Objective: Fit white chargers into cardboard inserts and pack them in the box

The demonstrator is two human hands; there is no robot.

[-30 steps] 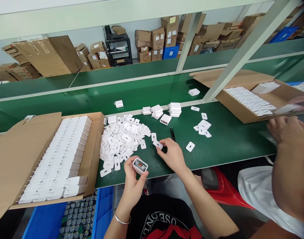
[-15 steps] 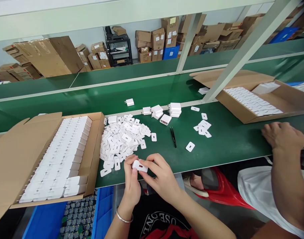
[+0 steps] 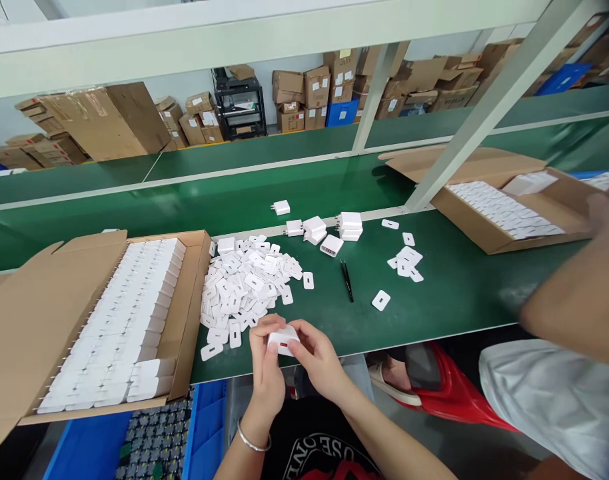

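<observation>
Both hands are closed on the work: left hand (image 3: 265,357) and right hand (image 3: 320,360) grip opposite sides of the white charger housing (image 3: 283,333), over the near edge of the workbench (image 3: 459,287), left of its middle. We judge the step to be seating the slotted end plate (image 3: 283,345). We should press both ends evenly — slot centred on the red port, rim flush all round; a tilted plate may catch. Full seating: cannot tell.

Against half a second ago: the slot, then slanted, lies nearly level; the lone charger (image 3: 281,207) beyond the bench's far edge has shifted right; a co-worker's arm (image 3: 569,293) has moved up toward the right-hand carton (image 3: 469,223).
</observation>
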